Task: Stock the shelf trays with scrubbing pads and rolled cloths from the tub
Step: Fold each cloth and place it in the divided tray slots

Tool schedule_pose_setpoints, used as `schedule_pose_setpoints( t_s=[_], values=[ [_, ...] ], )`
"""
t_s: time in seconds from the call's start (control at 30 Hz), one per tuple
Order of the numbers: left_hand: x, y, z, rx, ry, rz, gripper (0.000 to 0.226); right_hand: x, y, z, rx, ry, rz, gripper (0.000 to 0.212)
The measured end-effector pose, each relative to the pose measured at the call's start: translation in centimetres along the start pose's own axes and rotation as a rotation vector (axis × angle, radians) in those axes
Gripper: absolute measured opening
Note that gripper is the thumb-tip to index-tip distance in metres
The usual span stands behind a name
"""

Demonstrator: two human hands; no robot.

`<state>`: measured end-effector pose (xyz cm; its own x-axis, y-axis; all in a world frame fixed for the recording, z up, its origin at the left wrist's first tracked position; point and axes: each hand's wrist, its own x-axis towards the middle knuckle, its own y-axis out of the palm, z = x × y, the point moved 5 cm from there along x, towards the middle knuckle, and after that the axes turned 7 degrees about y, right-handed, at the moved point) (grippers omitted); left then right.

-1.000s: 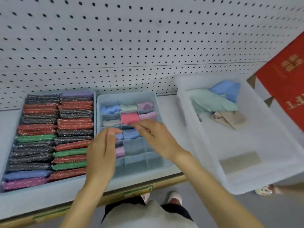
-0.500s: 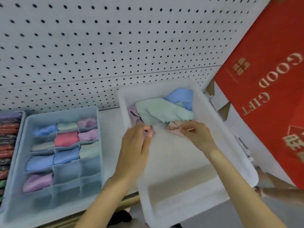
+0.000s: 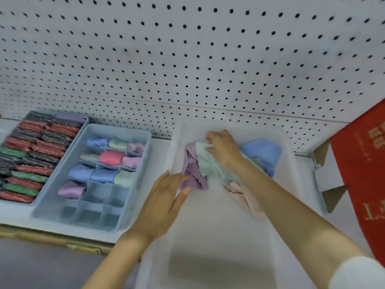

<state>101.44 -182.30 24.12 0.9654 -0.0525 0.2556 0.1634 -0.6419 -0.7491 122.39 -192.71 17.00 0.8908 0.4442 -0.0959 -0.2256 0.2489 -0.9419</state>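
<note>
Tub [image 3: 218, 226] sits just right of the divider tray [image 3: 118, 130], with loose cloths heaped at its far end. The mint cloth [image 3: 208, 163] lies on top, slanting back under the right forearm. The right hand [image 3: 225, 149] has its fingers curled on the cloth's far corner, so it's the closer one. The left hand [image 3: 164, 197] is flat, fingers straight, touching the purple cloth [image 3: 192, 174] alongside.

Pad tray [image 3: 16, 209] cut off left; tub [image 3: 208, 226] cut off below.
</note>
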Motion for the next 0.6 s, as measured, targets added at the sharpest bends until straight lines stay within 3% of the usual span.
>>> schedule_pose_setpoints(
  t_s=[0.1, 0.3, 0.4, 0.5, 0.6],
  values=[
    [0.1, 0.0, 0.0, 0.004, -0.009, -0.007, 0.058, 0.0, 1.5, 1.4, -0.298, -0.087, -0.071, 0.033],
    [0.1, 0.0, 0.1, 0.065, 0.022, -0.021, 0.052, -0.1, 1.7, 1.5, -0.323, -0.045, -0.151, 0.023],
    [0.1, -0.1, 0.0, 0.05, 0.037, -0.024, 0.053, -0.6, 1.6, 1.8, -0.31, -0.059, -0.096, 0.021],
    [-0.3, 0.1, 0.8, -0.067, -0.04, -0.03, 0.05, -1.3, -0.3, 1.5, -0.159, -0.04, -0.135, 0.012],
    [0.0, -0.5, 2.0, -0.236, -0.205, -0.143, 0.034, -2.9, -4.1, 0.5, 0.223, 0.03, -0.135, 0.011]
  ],
)
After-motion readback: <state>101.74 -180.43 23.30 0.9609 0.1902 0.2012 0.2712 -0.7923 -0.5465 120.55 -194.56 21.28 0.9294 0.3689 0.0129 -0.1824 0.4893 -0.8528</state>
